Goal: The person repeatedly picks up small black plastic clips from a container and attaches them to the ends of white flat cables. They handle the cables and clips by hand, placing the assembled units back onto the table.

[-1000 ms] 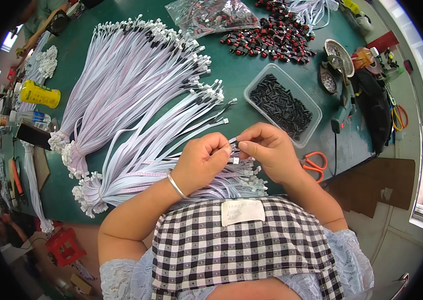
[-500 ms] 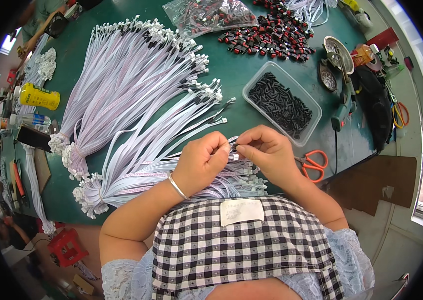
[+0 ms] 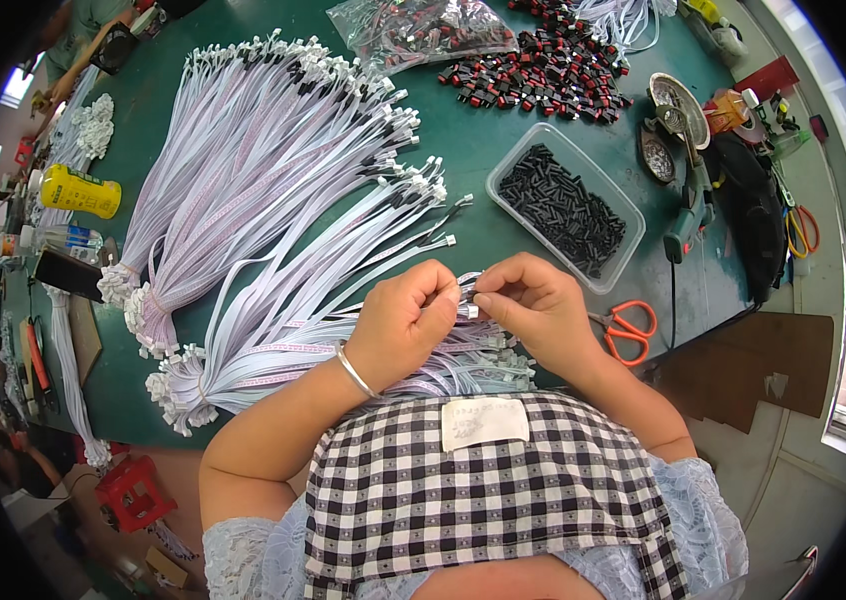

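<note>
My left hand (image 3: pixel 409 312) is closed in a pinch on the end of a ribbon cable, whose small white connector (image 3: pixel 468 312) shows between my hands. Close beside it, my right hand (image 3: pixel 535 308) has thumb and forefinger pressed together at the wires of the same end. Whatever lies between those fingertips is mostly hidden. Beneath my hands spread the free ends of a tied bundle of white ribbon cables (image 3: pixel 278 362). Some of the neighbouring cable ends carry black sleeves. A clear plastic box (image 3: pixel 633 245) of short black tubes (image 3: pixel 558 205) stands just beyond my right hand.
Orange-handled scissors (image 3: pixel 631 332) lie right of my right hand. Farther right are a green corded tool (image 3: pixel 685 225) and metal dishes (image 3: pixel 678 105). A larger cable bundle (image 3: pixel 233 170), a pile of red-black parts (image 3: pixel 553 75) and a yellow bottle (image 3: pixel 80 191) sit on the green table (image 3: pixel 433 125).
Both hands stay in nearly the same place. The white connector between them shows slightly more clearly, and my right fingertips have shifted a little.
</note>
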Demonstrator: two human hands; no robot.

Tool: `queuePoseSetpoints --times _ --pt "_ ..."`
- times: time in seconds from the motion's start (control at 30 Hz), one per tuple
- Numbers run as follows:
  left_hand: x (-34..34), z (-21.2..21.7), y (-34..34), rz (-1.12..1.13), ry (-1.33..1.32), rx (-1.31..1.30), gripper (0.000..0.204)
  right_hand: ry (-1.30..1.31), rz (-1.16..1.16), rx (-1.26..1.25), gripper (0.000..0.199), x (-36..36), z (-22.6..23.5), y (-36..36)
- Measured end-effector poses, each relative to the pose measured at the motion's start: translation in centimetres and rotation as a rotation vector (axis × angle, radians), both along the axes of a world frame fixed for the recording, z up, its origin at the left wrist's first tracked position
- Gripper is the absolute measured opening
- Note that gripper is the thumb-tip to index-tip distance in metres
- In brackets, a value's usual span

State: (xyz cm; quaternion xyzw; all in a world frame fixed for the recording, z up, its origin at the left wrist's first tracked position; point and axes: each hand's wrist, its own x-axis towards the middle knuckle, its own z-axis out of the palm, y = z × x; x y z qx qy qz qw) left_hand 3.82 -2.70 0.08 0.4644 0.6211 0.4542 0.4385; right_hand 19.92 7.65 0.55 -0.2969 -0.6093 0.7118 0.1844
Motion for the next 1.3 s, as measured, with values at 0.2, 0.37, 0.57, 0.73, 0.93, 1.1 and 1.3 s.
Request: queuePoseSetpoints --times 0.2,0.37,0.57,0.73,0.93,1.1,1.3 --pt "0.1 0.0 0.0 0.002 0.017 0.009 0.017 -0.034 -0.011 -0.056 0.009 0.0 0.1 0.1" --pt "0.2 -0.1 0.0 0.012 0.019 0.041 0.016 -0.023 -0.04 -0.083 0.009 -0.1 -0.1 0.1" --pt "0.1 0.1 0.0 -0.002 0.01 0.012 0.016 -0.034 -0.017 -0.065 0.009 0.0 -0.1 0.0" --pt "-0.2 0.5 0.2 -0.041 0.018 -0.045 0.014 -0.144 0.116 -0.016 0.009 0.1 1.0 1.0" --pt "-1.6 1.0 0.0 -0.231 0.034 0.016 0.031 -0.186 0.234 -0.036 0.008 0.3 1.3 2.5" --pt "-1.6 1.8 -0.1 -0.314 0.045 -0.044 0.04 -0.183 0.402 -0.006 0.007 0.0 1.5 4.0" --pt "-1.2 1.7 -0.3 -0.144 0.113 0.033 0.038 -0.282 0.509 0.272 0.004 -1.3 3.1 3.4"
